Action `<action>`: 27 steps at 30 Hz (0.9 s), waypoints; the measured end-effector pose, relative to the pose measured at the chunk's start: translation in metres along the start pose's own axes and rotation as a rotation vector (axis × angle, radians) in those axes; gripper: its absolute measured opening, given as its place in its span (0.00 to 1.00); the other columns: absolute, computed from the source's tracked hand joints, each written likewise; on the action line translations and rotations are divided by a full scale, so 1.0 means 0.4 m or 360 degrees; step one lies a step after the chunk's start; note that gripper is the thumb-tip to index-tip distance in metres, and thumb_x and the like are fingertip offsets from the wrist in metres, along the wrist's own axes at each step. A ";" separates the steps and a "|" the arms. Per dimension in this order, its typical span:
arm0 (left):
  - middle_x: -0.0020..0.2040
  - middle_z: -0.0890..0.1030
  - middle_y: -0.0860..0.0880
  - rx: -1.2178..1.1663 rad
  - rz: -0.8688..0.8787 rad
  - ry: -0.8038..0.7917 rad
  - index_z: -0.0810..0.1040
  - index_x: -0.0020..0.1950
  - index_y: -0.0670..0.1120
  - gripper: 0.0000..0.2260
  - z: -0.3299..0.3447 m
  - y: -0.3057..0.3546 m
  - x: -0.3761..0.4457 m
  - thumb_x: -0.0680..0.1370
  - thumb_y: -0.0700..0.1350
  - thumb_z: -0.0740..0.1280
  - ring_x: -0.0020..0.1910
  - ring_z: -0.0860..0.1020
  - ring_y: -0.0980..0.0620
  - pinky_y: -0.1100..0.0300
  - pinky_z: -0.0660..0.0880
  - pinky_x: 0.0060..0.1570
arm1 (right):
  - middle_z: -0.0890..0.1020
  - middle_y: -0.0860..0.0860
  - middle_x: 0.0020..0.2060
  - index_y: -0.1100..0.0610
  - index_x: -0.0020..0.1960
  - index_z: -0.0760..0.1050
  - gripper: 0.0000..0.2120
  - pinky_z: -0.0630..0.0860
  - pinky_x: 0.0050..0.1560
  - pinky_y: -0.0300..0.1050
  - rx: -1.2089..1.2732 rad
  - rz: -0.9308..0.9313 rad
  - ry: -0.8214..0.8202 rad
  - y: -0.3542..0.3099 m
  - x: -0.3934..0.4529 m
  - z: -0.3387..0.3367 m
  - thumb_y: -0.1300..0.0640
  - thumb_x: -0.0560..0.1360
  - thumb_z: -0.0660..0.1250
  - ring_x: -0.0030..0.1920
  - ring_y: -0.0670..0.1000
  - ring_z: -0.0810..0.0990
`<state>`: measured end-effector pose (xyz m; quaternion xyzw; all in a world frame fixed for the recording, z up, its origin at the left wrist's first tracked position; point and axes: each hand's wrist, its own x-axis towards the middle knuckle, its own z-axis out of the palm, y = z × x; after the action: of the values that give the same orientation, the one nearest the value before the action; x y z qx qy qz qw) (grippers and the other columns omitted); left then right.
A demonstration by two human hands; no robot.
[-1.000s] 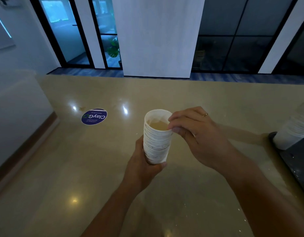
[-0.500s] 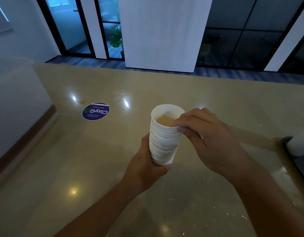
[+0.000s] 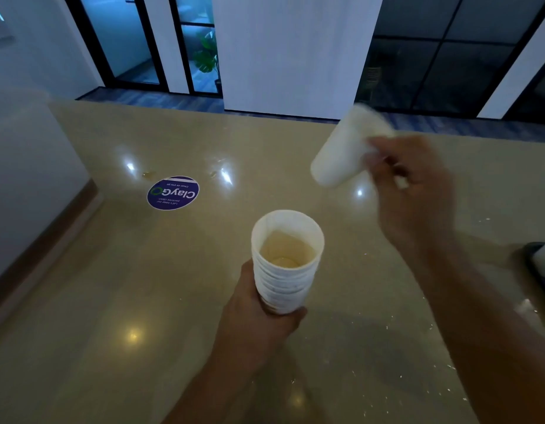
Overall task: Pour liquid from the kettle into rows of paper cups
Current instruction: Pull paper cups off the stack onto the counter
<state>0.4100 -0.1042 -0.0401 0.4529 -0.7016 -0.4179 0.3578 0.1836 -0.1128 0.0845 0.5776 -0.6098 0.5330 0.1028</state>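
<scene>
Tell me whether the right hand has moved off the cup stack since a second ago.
Yes. The right hand has lifted a cup up and right, away from the stack toward the counter's far edge.

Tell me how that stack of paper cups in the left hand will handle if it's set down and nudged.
The stack of paper cups looks tall and narrow, so a nudge would probably tip it. It is likely light: the left hand alone grips its base. The thin rims would probably dent under pressure.
</scene>
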 end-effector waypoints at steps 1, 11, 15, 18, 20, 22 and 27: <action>0.57 0.77 0.72 -0.0014 -0.0025 -0.0008 0.69 0.63 0.66 0.34 0.002 0.000 -0.005 0.61 0.57 0.81 0.55 0.78 0.69 0.71 0.73 0.51 | 0.78 0.47 0.50 0.53 0.60 0.81 0.10 0.68 0.49 0.24 -0.0009 0.0075 -0.0141 0.034 -0.007 0.041 0.59 0.80 0.68 0.45 0.43 0.75; 0.52 0.73 0.81 0.0036 -0.0057 -0.0003 0.69 0.57 0.67 0.28 0.001 0.024 -0.003 0.60 0.66 0.76 0.53 0.73 0.77 0.83 0.67 0.46 | 0.85 0.59 0.50 0.62 0.55 0.85 0.11 0.80 0.51 0.56 -0.0110 -0.0197 -0.0998 0.153 -0.030 0.314 0.63 0.76 0.67 0.49 0.62 0.82; 0.52 0.69 0.84 0.0050 -0.0024 0.0002 0.69 0.56 0.67 0.29 0.000 0.021 -0.004 0.64 0.54 0.82 0.54 0.73 0.76 0.83 0.67 0.46 | 0.85 0.59 0.53 0.61 0.58 0.84 0.12 0.75 0.53 0.49 -0.0221 -0.0209 -0.1124 0.160 -0.031 0.356 0.64 0.77 0.67 0.51 0.62 0.82; 0.51 0.68 0.85 0.0069 -0.0007 -0.0010 0.67 0.56 0.68 0.29 0.005 0.021 -0.001 0.63 0.59 0.80 0.54 0.72 0.77 0.81 0.70 0.48 | 0.85 0.59 0.53 0.61 0.58 0.84 0.13 0.76 0.51 0.53 -0.0246 -0.0189 -0.1115 0.168 -0.034 0.374 0.62 0.77 0.65 0.51 0.63 0.81; 0.50 0.71 0.83 0.0060 -0.0022 -0.0009 0.68 0.56 0.67 0.27 0.008 0.019 0.005 0.62 0.62 0.78 0.53 0.72 0.77 0.79 0.72 0.53 | 0.84 0.59 0.55 0.60 0.60 0.83 0.13 0.75 0.53 0.52 -0.0289 -0.0153 -0.1178 0.170 -0.035 0.380 0.63 0.79 0.65 0.53 0.63 0.80; 0.47 0.73 0.80 0.0044 -0.0050 -0.0007 0.68 0.55 0.67 0.27 0.008 0.017 0.008 0.62 0.63 0.77 0.52 0.72 0.78 0.77 0.72 0.56 | 0.84 0.59 0.56 0.60 0.61 0.83 0.13 0.74 0.54 0.51 -0.0300 -0.0112 -0.1239 0.170 -0.035 0.382 0.64 0.80 0.65 0.55 0.63 0.80; 0.53 0.68 0.85 0.0045 0.0026 0.0022 0.66 0.57 0.69 0.31 0.006 0.023 0.000 0.63 0.55 0.82 0.54 0.72 0.78 0.84 0.67 0.44 | 0.80 0.55 0.66 0.53 0.70 0.77 0.18 0.74 0.64 0.54 -0.0280 0.0055 -0.1299 0.161 -0.023 0.367 0.59 0.80 0.67 0.63 0.58 0.77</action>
<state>0.4049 -0.1013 -0.0325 0.4551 -0.7085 -0.4019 0.3597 0.2059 -0.2353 -0.0171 0.7202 -0.6531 0.2079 -0.1073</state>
